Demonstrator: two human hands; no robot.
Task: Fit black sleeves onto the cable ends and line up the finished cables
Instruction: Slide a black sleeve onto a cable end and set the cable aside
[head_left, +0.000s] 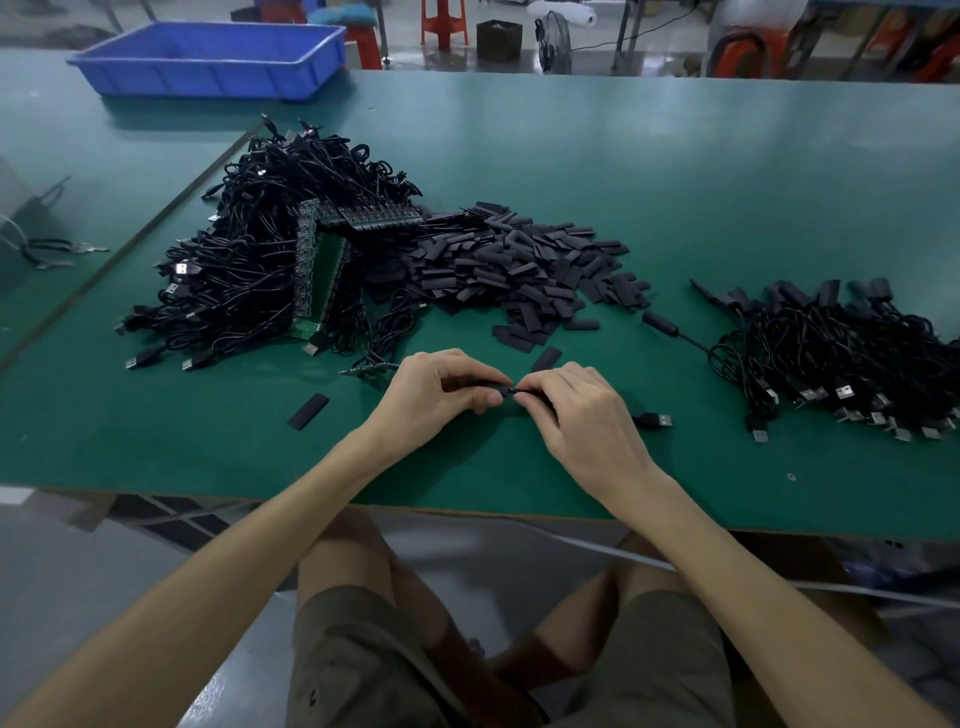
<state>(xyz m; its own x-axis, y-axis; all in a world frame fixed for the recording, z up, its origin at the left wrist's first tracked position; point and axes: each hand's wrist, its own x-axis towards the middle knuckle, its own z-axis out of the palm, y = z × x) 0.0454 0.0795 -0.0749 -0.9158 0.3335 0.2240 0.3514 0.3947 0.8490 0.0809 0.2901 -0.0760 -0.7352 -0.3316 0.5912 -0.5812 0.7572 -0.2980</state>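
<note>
Sleeve (493, 385) and thin cable (652, 420) between hands (441, 387) (576, 410)

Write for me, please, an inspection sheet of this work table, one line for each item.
Surface: green table, shiny, joined to a second table on the left.
Job's things: pile of sleeves in the middle; circuit boards lying in the left heap.
Clutter: one loose sleeve near the left forearm.
Hands: left hand and right hand both pinch one cable end between them.
Cables: tangled heap on the left; sleeved cables on the right, roughly side by side; a plug lies beside the right hand.
Surroundings: blue bin far left; red stool and fan beyond the table.
</note>
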